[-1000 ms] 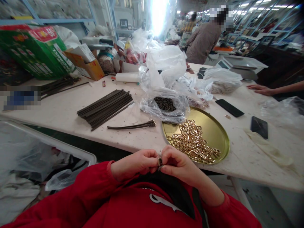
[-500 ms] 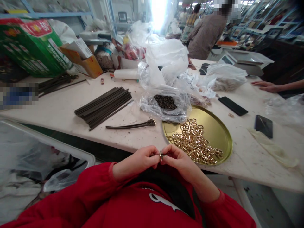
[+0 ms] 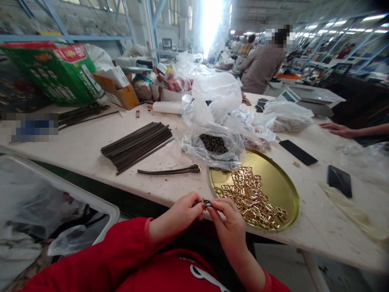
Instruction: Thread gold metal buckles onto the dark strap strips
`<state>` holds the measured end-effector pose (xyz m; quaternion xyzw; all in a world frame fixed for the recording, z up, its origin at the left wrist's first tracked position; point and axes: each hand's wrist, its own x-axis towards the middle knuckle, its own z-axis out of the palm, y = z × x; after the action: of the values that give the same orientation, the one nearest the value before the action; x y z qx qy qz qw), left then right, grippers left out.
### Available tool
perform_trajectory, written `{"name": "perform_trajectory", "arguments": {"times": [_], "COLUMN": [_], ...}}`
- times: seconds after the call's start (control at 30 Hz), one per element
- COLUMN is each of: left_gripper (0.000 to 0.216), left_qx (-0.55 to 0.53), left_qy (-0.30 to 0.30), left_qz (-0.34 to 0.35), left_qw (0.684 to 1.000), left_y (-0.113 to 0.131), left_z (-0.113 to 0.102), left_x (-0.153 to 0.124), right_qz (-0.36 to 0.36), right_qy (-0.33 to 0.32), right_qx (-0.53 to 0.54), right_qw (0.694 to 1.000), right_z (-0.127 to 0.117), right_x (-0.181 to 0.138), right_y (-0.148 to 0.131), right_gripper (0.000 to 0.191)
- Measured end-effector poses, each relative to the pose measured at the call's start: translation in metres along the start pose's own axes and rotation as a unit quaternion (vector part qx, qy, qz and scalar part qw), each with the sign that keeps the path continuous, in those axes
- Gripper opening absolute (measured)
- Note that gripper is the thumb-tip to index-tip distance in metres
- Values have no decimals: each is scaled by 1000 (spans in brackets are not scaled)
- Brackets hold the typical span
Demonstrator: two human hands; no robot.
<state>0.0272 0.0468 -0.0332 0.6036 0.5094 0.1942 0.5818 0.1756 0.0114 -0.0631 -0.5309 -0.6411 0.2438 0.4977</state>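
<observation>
Close to my body, at the table's front edge, my left hand [image 3: 186, 211] pinches a small metal buckle [image 3: 204, 202]. A dark strap [image 3: 208, 203] curves in a loop at the buckle, and the fingertips of my right hand [image 3: 228, 221] are closed on it. Fingers hide much of both pieces. Right of my hands, many gold buckles [image 3: 249, 194] are heaped on a round gold tray [image 3: 279, 178]. Beyond my hands lie a few dark straps [image 3: 167, 171] with a buckle at their right end. A stack of flat dark straps [image 3: 136, 146] rests farther left.
An open plastic bag [image 3: 194, 148] of small dark pieces [image 3: 213, 144] overlaps the tray's back edge. Two dark phones [image 3: 298, 152] lie at the right, near another person's hand [image 3: 342, 129]. A green box [image 3: 60, 77] stands back left; a white bin [image 3: 114, 211] sits below the table edge.
My right hand has turned, its fingers now pointing up more steeply. The strap now shows as a loop at the buckle. The whole scene sits lower as the camera has tilted up.
</observation>
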Motion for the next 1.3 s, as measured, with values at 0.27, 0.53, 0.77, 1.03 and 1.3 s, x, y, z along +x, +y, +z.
{"name": "perform_trajectory", "arguments": {"times": [0.27, 0.53, 0.77, 1.03, 1.3], "left_gripper": [14, 14, 20, 25, 46], "left_qx": [51, 38, 40, -57, -6], "left_qy": [14, -27, 16, -51, -8], "left_qz": [28, 53, 53, -6, 77], "left_qw": [998, 998, 998, 997, 997], "left_y": [-4, 3, -4, 4, -9], "left_z": [1, -5, -5, -7, -5], "left_x": [-6, -13, -7, -4, 5], "right_qz": [27, -38, -117, -38, 141], "right_qy": [-43, -28, -47, -73, -73], "right_qx": [24, -48, -113, -50, 86], "right_qw": [998, 998, 986, 995, 984], "right_z": [3, 3, 9, 4, 5], "right_x": [0, -6, -9, 5, 16], "right_y": [-1, -7, -9, 3, 1], "right_gripper": [7, 11, 34, 18, 16]}}
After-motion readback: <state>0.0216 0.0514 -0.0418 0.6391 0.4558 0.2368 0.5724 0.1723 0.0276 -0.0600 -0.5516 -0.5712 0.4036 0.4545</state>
